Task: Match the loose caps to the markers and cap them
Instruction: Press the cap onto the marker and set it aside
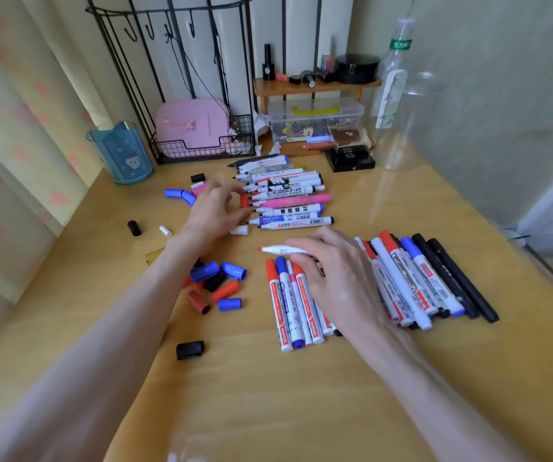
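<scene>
My right hand (331, 275) holds an uncapped white marker with a red tip (280, 250), which points left above a row of capped markers (290, 305). More capped markers (418, 278) are piled to its right. My left hand (216, 211) hovers with loosely curled fingers beside a red cap (244, 200), holding nothing I can see. A stack of uncapped markers (288, 191) lies just right of that cap. Loose blue, red and black caps (216, 281) cluster under my left forearm. Other caps (181, 194) lie further back on the left.
The wooden table (268, 395) carries a blue cup (123, 153) at back left, a wire basket with a pink case (191, 131), a small shelf with boxes (316, 125) and a clear bottle (398, 105). A single black cap (190, 350) lies near the front.
</scene>
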Motion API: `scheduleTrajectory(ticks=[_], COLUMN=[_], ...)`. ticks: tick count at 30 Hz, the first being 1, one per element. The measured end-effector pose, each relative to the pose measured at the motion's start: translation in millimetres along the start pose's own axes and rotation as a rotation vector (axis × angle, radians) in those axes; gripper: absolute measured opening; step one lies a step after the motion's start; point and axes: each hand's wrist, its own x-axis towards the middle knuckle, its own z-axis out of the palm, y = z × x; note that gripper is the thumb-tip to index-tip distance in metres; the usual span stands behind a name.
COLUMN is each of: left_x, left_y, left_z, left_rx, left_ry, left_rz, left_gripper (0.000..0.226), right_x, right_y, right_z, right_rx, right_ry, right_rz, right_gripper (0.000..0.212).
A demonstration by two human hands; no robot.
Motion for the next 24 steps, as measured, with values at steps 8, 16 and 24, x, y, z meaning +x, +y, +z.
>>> scheduleTrajectory(ticks=[8, 16, 24], left_x=[-27, -114, -188], left_y=[-3, -11, 9], left_z=[-25, -64, -63], left_rx=[-0.104, -0.301, -0.366], left_ry=[0.034, 0.083, 0.053], left_rz=[-0.087, 0.1, 0.088], left_gripper=[0.033, 0.031, 0.015], right_x=[0, -3, -8], right_y=[1, -6, -16], right_z=[1, 4, 8], right_rx=[0.012, 0.038, 0.088], right_ry=[0.003, -0.019, -0.081], right_rz=[0.001, -0.03, -0.105], right_gripper=[0.025, 0.025, 0.024])
